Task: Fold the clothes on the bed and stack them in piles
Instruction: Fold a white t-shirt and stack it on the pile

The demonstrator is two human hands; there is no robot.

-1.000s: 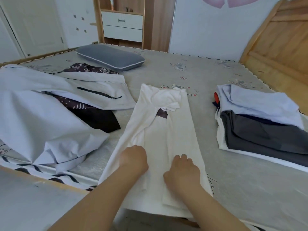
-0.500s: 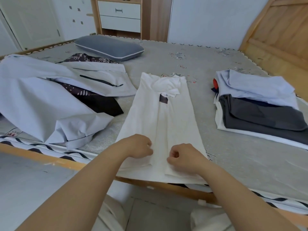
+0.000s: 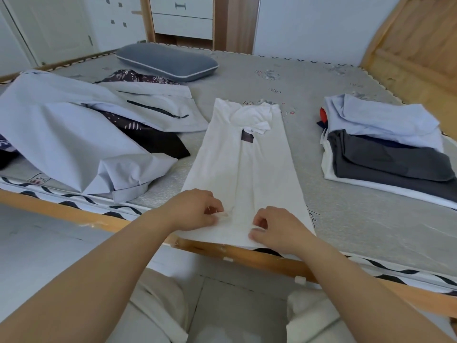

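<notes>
Hem pinched, ready for the cross fold

Both hands have gone from flat smoothing to gripping: the left hand (image 3: 197,210) and right hand (image 3: 274,229) now pinch the near hem of the white shirt (image 3: 244,174), a long strip at the bed's (image 3: 358,219) near edge. Bare mattress ahead leaves room to fold; the stack (image 3: 385,149) waits right.

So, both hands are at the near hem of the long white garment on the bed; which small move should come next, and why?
Probably lift the hem and carry it away toward the collar, folding it in half. The long white garment already lies as a narrow strip with its sides folded in, and the left hand and right hand each pinch its near edge. The folded pile of clothes waits on the right.
</notes>
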